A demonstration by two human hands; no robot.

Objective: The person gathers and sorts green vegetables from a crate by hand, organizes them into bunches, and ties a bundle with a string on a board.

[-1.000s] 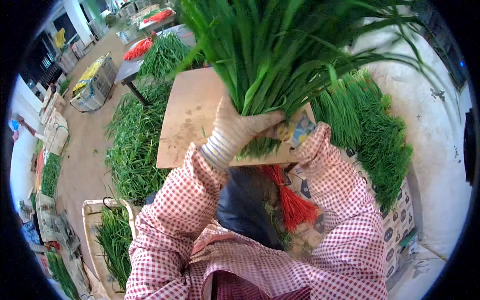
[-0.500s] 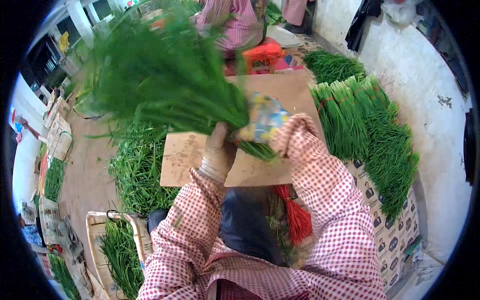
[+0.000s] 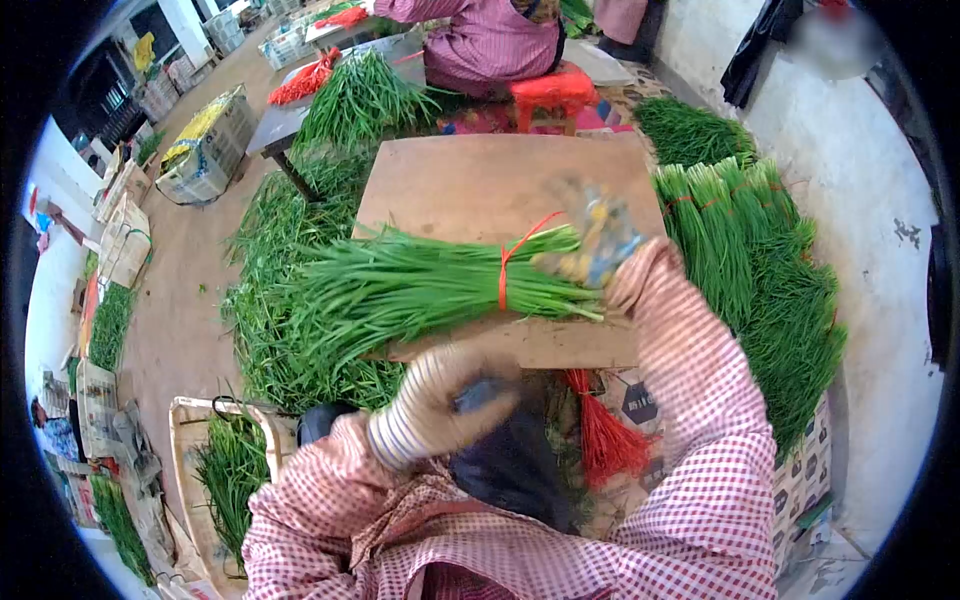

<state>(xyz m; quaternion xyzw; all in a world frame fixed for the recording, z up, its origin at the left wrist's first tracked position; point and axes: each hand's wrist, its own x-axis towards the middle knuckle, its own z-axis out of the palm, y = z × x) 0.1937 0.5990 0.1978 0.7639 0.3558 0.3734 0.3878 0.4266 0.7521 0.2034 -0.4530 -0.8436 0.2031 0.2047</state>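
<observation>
A bunch of green chives [image 3: 430, 285] lies across the brown board [image 3: 480, 180], leaf tips to the left and cut stems to the right. A red tie [image 3: 504, 275] circles it near the stems, one end sticking up. My right hand [image 3: 598, 235], in a patterned glove and blurred, is at the stem end with its fingers apart; whether it touches the stems I cannot tell. Below the board's near edge, my left hand [image 3: 440, 400] wears a white glove. Its thumb and fingers are curved apart around nothing.
A bundle of red ties [image 3: 605, 440] hangs below the board. Tied chive bunches [image 3: 715, 225] lie along the right wall. Loose greens [image 3: 290, 230] are heaped at left, beside a crate [image 3: 185, 440]. A person [image 3: 490, 45] sits ahead by a red stool [image 3: 553, 90].
The chive bunch, held up and blurred before, now lies on the board. My left hand has let go and moved down towards me; my right hand has shifted slightly right and off its grip.
</observation>
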